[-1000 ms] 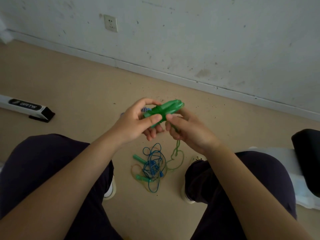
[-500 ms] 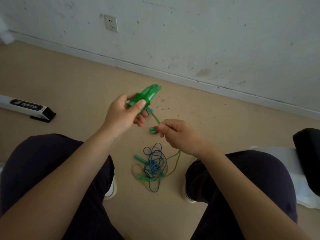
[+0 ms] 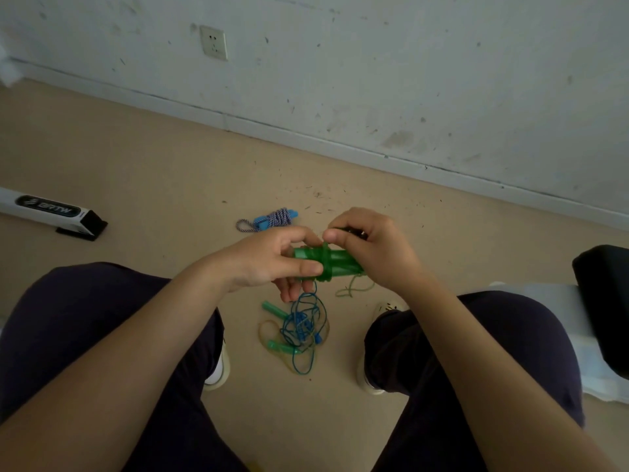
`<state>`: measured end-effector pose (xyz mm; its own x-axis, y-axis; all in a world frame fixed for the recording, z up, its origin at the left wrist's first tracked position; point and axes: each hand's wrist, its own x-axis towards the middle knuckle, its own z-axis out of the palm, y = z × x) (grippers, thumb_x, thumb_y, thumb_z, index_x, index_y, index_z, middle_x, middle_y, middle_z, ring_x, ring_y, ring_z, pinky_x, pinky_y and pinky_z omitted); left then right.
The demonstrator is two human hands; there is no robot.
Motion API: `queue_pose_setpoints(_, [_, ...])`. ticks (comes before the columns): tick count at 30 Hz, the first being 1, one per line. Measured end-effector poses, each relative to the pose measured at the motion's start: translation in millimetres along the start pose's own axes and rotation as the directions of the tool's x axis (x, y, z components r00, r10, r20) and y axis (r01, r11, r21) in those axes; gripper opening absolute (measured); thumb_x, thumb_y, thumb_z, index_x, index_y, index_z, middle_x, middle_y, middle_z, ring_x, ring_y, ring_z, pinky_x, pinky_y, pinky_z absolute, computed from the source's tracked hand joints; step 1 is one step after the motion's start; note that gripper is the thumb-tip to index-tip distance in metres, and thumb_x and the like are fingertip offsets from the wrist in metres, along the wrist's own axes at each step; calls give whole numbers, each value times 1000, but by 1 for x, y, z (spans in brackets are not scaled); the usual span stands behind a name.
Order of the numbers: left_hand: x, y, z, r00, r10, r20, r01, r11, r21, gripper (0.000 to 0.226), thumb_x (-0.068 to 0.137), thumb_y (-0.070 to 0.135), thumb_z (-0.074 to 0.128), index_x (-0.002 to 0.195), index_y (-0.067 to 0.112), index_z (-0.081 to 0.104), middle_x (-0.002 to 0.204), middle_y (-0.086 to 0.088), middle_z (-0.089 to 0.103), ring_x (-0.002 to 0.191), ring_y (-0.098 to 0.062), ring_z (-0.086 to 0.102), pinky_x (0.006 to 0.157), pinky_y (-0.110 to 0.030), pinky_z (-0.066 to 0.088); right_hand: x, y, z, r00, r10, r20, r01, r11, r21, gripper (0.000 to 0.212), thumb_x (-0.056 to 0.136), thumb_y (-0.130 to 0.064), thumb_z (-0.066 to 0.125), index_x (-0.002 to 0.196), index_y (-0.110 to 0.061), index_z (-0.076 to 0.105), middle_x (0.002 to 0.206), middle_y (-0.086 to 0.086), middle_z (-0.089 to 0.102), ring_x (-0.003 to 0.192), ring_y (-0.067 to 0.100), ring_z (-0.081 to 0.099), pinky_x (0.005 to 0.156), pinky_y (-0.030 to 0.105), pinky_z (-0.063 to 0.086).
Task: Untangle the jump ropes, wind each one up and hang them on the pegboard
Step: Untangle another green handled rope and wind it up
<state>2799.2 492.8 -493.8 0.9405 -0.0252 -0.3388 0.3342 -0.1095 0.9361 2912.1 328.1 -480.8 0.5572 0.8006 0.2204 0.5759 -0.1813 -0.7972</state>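
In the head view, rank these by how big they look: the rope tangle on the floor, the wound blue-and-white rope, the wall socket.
1. Rope tangle, plainly largest.
2. Wound blue-and-white rope.
3. Wall socket, though it is farther away, so it is only a little smaller than the wound rope and that order is unsure.

The left hand covers one end of the green handles and the right hand covers the other, so how many handles are bundled cannot be told. A thin green cord hangs below (where it joins is hidden behind the right hand). In the tangled ropes on the floor, which strand belongs to which rope is too fine to follow. The wound striped rope is partly behind the left hand, and the dark object is cut by the right edge
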Motion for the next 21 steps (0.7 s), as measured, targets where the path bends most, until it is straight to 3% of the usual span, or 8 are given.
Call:
queue_pose_setpoints(4, [0, -3, 4, 1000, 4, 14, -4, 1000, 18, 42, 92, 11, 67, 130, 6, 51, 80, -17, 72, 60, -26, 66, 54, -32, 56, 0, 7, 6, 984, 170, 62, -173, 983, 53, 10, 89, -19, 70, 80, -20, 71, 74, 3, 67, 63, 3, 54, 60, 15, 42])
queue_pose_setpoints(6, [0, -6, 6, 1000, 2, -2, -2, 1000, 3, 38, 92, 16, 67, 128, 9, 55, 85, -18, 74, 63, -26, 67, 55, -32, 56, 1, 10, 8, 979, 201, 45, -202, 979, 28, 11, 89, -21, 71, 79, -16, 72, 74, 10, 67, 62, 6, 52, 59, 19, 41])
queue_pose_setpoints(12, [1, -4, 11, 999, -18, -37, 17, 1000, -20, 42, 81, 34, 71, 112, 8, 65, 81, -11, 73, 63, -21, 65, 49, -24, 50, 2, 13, 15, 974, 224, 28, -223, 974, -48, 14, 90, -23, 70, 84, -11, 72, 75, 8, 68, 66, 19, 59, 64, 31, 48])
queue_pose_setpoints(15, [1, -6, 12, 998, -3, -62, 4, 1000, 25, 26, 89, 23, 71, 111, 11, 65, 84, -10, 75, 69, -23, 70, 52, -26, 53, 3, 14, 14, 967, 255, 30, -255, 967, -12, 14, 87, -25, 73, 87, -12, 67, 71, 4, 65, 61, 10, 55, 60, 26, 47])
queue_pose_setpoints(18, [0, -5, 11, 998, 6, -62, -5, 1000, 20, 29, 91, 13, 69, 118, 9, 61, 97, -15, 74, 81, -26, 74, 60, -31, 56, 4, 13, 9, 951, 309, 35, -310, 948, 65, 28, 83, -28, 77, 88, -15, 52, 68, 0, 55, 58, 8, 47, 53, 21, 41])
queue_pose_setpoints(21, [-1, -4, 11, 996, 32, -80, -31, 999, 8, 34, 89, 7, 70, 121, 9, 60, 103, -15, 73, 88, -27, 74, 66, -35, 59, 4, 15, 7, 929, 349, 123, -354, 935, 20, 30, 86, -40, 72, 79, -16, 54, 67, -5, 48, 60, 7, 42, 56, 21, 36])
